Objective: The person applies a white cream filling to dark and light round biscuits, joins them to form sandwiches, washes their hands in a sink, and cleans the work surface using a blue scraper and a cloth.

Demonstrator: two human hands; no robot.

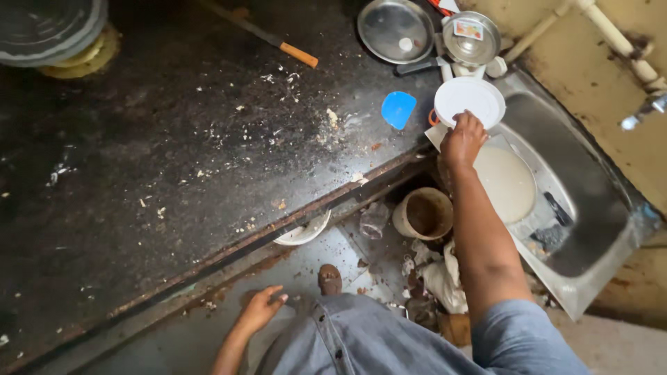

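At the edge of a dark, crumb-strewn stone counter (pixel 174 160), beside a steel sink (pixel 590 208): right hand (pixel 462 139) stretched forward from a blue-grey sleeve, fingers closed on the near rim of a white round plate (pixel 470 99) held at the corner where counter meets sink. Just left of the plate, lying flat on the stone, a small blue plastic scraper (pixel 398 109). Behind the plate, a steel plate (pixel 395 30) and a lidded steel pot (pixel 472 37), close together against the wall. Inside the sink, just under the outstretched forearm, a pale round tray or board (pixel 511 182) leaning in the basin. Left hand (pixel 260 310) low and empty, fingers loosely spread, hanging over the grey floor near the counter's base. Down on the floor between counter and sink, a brown-stained bucket (pixel 424 214), a white dish (pixel 303 232) tucked under the counter lip, and crumpled pale rags (pixel 441 278). Far back on the counter, a knife with an orange handle (pixel 267 36)
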